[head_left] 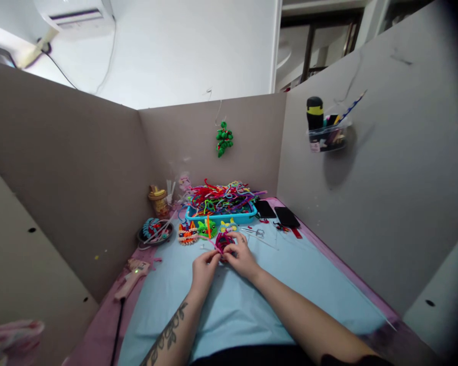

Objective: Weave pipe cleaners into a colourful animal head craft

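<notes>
A magenta and dark red piece made of pipe cleaners (222, 240) is between my hands, over the blue table cover. My right hand (242, 256) curls around its right side, with thumb and fingers closed on it. At its lower left edge, my left hand (204, 272) pinches with thumb and forefinger close to the right fingertips. A pink strand runs up and left from there. Just beyond are an orange and white fuzzy figure (188, 234), a green fuzzy figure (206, 230) and a yellow and light blue one (229, 225).
A blue tray (229, 219) heaped with pipe cleaners stands at the back. Scissors (258, 233) and a black phone (287, 217) lie right. Left are a dark bowl (168, 235), a cup (159, 202) and a pink glue gun (132, 279) with a cord. Grey panels (213, 109) enclose the table.
</notes>
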A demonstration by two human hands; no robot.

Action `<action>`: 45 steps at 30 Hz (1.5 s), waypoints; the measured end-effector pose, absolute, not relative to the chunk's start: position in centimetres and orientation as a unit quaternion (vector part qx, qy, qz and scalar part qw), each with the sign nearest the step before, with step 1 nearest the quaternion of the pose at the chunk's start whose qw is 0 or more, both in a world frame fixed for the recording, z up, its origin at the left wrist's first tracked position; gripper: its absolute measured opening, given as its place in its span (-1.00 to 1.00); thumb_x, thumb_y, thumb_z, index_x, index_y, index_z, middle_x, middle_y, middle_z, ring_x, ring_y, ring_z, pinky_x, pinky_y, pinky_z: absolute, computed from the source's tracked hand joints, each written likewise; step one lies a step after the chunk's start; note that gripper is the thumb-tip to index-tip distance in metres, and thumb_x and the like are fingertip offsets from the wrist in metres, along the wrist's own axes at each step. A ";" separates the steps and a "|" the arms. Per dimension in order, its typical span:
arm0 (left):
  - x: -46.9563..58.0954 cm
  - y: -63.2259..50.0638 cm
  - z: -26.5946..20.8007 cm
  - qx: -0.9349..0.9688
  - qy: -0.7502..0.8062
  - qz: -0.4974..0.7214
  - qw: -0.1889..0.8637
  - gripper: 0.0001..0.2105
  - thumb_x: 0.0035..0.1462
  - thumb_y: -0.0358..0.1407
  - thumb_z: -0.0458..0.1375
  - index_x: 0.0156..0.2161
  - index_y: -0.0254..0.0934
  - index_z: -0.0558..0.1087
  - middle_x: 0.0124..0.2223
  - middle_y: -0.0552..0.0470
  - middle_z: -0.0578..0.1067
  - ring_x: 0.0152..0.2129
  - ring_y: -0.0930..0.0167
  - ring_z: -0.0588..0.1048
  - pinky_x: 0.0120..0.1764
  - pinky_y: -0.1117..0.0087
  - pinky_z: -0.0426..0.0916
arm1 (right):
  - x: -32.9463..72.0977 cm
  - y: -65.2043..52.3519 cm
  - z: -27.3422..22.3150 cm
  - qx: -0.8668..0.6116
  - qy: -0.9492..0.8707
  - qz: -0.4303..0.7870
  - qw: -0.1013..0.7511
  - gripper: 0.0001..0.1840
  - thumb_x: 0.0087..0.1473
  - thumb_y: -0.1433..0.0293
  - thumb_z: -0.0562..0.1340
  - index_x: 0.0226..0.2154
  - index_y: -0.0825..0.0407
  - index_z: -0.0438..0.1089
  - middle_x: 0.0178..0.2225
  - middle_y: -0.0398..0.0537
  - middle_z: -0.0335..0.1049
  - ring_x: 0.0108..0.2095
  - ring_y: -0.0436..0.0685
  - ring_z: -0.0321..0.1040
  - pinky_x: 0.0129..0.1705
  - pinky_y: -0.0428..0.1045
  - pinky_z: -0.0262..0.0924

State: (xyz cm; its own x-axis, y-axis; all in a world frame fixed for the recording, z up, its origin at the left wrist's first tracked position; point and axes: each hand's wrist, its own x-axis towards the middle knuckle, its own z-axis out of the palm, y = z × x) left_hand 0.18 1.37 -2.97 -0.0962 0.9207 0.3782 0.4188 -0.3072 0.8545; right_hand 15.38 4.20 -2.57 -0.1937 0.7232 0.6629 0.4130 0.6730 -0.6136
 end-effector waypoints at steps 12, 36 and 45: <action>0.7 1.2 -2.8 0.622 0.532 0.539 0.199 -0.87 -0.01 -0.32 0.09 -0.42 -0.32 0.47 -0.46 0.04 0.51 -0.50 0.43 0.46 -0.38 0.43 0.36 | 15.3 3.7 -2.4 -0.347 -0.784 0.137 0.496 -0.90 -0.11 0.50 0.27 -0.54 -0.02 0.45 -0.04 -0.04 0.18 0.05 0.21 0.05 0.12 0.19 -0.05; 1.0 0.8 -3.3 0.731 0.517 0.443 -0.036 -0.85 0.13 -0.31 0.06 -0.31 -0.25 0.49 -0.32 -0.01 0.57 -0.41 0.39 0.51 -0.31 0.40 0.36 | 15.1 4.3 -3.0 -0.387 -0.718 0.218 0.536 -0.85 -0.03 0.45 0.18 -0.41 -0.03 0.48 -0.11 0.01 0.24 -0.02 0.19 0.17 0.08 0.13 0.05; 1.1 0.7 -3.2 0.736 0.504 0.452 0.014 -0.85 0.11 -0.33 0.08 -0.29 -0.25 0.50 -0.32 0.00 0.57 -0.41 0.40 0.50 -0.30 0.40 0.36 | 15.0 4.8 -2.8 -0.377 -0.665 0.359 0.535 -0.90 -0.08 0.40 0.24 -0.57 0.03 0.41 -0.06 0.00 0.20 0.02 0.17 0.18 0.11 0.09 0.01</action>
State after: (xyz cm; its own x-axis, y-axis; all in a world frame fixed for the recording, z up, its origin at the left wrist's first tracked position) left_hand 1.11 0.66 -3.19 0.0826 0.7540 0.6517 0.7293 -0.4914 0.4761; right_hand 15.02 4.78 -2.79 -0.1432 0.8858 0.4413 0.1162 0.4579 -0.8814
